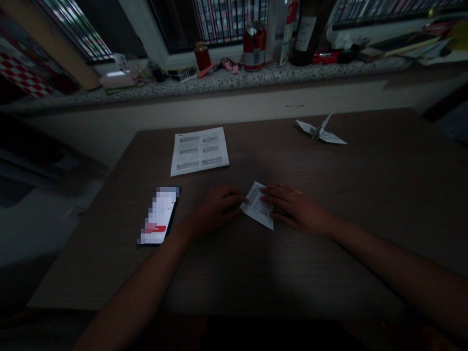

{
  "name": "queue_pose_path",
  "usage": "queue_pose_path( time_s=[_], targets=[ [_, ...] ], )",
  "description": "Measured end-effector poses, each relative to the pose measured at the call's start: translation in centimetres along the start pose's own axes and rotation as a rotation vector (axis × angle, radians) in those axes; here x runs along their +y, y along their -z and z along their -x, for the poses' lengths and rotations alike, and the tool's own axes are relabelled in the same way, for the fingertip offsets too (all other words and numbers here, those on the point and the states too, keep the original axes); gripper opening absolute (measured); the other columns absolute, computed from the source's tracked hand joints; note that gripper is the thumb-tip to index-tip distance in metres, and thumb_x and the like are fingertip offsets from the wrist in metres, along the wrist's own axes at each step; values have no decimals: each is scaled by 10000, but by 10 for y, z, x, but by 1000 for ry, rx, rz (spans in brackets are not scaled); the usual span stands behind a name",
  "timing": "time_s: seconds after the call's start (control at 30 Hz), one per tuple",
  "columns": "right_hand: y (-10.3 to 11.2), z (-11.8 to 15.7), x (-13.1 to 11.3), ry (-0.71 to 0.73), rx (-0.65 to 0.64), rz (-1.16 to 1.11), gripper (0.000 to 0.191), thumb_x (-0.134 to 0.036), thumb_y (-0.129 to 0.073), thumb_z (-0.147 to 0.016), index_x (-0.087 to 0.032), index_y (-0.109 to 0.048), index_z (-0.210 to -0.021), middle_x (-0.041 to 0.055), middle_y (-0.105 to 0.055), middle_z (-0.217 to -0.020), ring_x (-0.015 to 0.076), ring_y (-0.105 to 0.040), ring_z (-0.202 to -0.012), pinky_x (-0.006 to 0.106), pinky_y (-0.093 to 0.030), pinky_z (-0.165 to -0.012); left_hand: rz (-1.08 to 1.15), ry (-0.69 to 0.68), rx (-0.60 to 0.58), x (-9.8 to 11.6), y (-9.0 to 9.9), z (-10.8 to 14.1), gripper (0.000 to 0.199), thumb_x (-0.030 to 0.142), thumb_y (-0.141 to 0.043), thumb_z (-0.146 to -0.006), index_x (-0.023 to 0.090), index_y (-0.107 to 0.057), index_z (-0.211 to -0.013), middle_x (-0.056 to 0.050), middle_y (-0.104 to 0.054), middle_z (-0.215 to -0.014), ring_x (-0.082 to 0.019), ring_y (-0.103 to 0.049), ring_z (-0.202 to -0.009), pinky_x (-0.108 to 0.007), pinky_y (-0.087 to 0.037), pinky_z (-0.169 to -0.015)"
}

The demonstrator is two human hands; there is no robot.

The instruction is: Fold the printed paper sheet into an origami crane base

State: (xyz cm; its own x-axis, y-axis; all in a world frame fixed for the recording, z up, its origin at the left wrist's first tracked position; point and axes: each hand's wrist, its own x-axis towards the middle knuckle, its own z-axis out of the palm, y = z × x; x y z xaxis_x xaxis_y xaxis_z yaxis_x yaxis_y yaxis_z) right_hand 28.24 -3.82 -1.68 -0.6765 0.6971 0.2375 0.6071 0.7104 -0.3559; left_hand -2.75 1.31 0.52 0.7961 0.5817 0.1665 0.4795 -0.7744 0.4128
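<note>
A small folded piece of printed paper (259, 210) lies on the wooden table between my two hands. It has a pointed top and a diagonal crease on its lower right. My left hand (219, 207) rests on the table with fingers stretched towards the paper, their tips at its left corner. From the other side, my right hand (294, 207) lies flat, its fingertips over the paper's right edge. Beyond, towards the back right, stands a folded paper crane (319, 132) of similar printed paper.
A phone (159, 217) with a lit screen lies left of my left hand. Behind it is a printed sheet (200, 151). Along the back, a granite windowsill (219, 83) carries a red can (254, 46), a dark bottle (306, 36), a small jar (202, 55) and other clutter.
</note>
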Motion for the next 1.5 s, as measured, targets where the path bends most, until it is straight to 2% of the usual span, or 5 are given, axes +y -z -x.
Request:
queue_pose_path(
  time_s=[0.37, 0.7, 1.03, 1.27, 1.5],
  targets=[
    [1, 1, -1, 2, 16, 37, 519, -380, -544, -1035, -218, -495, -1526, 173, -499, -1570, 341, -489, -1435, 618, -396, -1177, 47, 54, 89, 6, -5, -9, 144, 305, -625, -1012, 226, -700, -1106, -67, -622, -1248, -242, -579, -1201, -441, -464, -1047],
    [-2, 1, -3, 3, 69, -5, 501, -366, -587, -1014, -243, -539, -1497, 153, -586, -1493, 341, -544, -1384, 616, -445, -1137, 63, 140, 1, 18, -6, -26, 197, 328, -515, -1045, 211, -666, -1093, -66, -684, -1110, -239, -624, -1052, -426, -475, -959],
    [-4, 1, -5, 5, 112, -56, 388, -341, -597, -1009, -219, -638, -1375, 150, -631, -1434, 321, -607, -1309, 533, -527, -1070, 91, 235, 74, 19, -18, -46, 167, 329, -601, -993, 215, -651, -1105, -29, -705, -965, -223, -642, -907, -375, -484, -836],
    [-3, 1, -6, 15, 101, -53, 368, -339, -587, -1016, -205, -649, -1354, 153, -649, -1399, 312, -627, -1275, 504, -541, -1051, 45, 252, 90, 23, -20, -52, 134, 304, -622, -988, 214, -658, -1080, -26, -706, -938, -229, -639, -891, -373, -466, -804],
    [-2, 1, -8, -19, 85, -57, 361, -336, -602, -1012, -217, -641, -1351, 137, -652, -1407, 314, -625, -1284, 503, -537, -1056, -1, 202, 68, 22, -25, -57, 90, 286, -639, -980, 204, -649, -1015, -29, -700, -974, -231, -621, -919, -357, -447, -801]
  ],
)
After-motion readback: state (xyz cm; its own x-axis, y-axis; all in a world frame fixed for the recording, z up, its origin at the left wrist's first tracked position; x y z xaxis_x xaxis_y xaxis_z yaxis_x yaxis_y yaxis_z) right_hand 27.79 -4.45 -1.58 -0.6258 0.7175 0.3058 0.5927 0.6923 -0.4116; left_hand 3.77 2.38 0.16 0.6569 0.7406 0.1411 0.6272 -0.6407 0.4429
